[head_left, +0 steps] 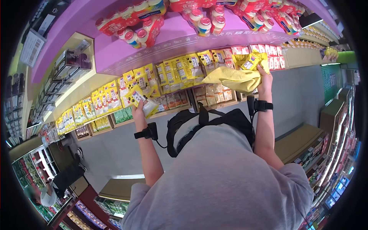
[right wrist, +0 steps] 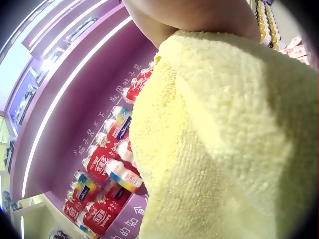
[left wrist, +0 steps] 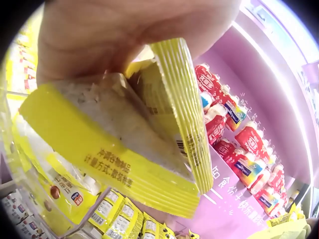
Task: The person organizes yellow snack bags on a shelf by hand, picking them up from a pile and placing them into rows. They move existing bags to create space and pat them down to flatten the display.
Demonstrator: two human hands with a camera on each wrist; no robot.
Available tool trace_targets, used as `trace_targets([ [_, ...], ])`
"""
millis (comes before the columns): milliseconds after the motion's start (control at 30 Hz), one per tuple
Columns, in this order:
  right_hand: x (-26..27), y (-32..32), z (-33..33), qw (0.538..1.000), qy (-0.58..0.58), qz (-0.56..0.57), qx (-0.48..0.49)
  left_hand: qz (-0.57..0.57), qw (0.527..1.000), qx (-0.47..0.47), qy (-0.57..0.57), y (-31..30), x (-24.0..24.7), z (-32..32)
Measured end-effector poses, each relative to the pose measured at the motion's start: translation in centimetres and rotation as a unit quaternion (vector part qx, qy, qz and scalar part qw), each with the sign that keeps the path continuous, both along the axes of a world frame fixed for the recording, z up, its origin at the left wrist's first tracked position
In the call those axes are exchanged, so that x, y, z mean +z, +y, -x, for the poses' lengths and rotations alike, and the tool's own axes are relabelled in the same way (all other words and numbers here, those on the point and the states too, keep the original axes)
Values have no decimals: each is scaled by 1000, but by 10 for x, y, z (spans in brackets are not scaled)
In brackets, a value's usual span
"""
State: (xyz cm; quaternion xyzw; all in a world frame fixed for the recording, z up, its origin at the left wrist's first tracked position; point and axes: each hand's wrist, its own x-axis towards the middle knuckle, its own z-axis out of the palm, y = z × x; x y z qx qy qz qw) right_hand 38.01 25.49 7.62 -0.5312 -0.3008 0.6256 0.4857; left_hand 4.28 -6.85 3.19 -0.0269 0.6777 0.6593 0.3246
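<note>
Pinched a yellow snack packet (head_left: 142, 100) in the left grip (head_left: 138, 112), with fingers curled round one edge, just in front of the shelf row of matching yellow packets (head_left: 172, 74). Clutched a yellow towel (head_left: 232, 79) in the right grip (head_left: 264, 79), closed tight round the bunched cloth, up against the right end of that same row. Noted, higher up on the purple shelf (head_left: 115, 53), red-wrapped multipacks (head_left: 143, 32) of small bottles.
</note>
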Motion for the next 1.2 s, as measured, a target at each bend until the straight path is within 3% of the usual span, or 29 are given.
trace_targets([
  [400, 11, 4, 15, 996, 54, 2, 75, 59, 997, 6, 47, -29, 10, -32],
  [600, 8, -23, 16, 979, 102, 39, 172, 161, 981, -92, 58, -23, 11, -47],
  [767, -34, -47, 2, 959, 130, 128, 217, 139, 976, -165, 9, -5, 2, -62],
  [1000, -45, -90, 13, 937, 110, 224, 244, 87, 958, -272, -30, 45, 1, -104],
  [1100, -42, -90, 17, 930, 108, 215, 276, 36, 946, -318, 38, 71, -1, -119],
  [1200, -29, -86, 19, 959, 111, 187, 183, 68, 929, -356, 77, 91, -9, -123],
])
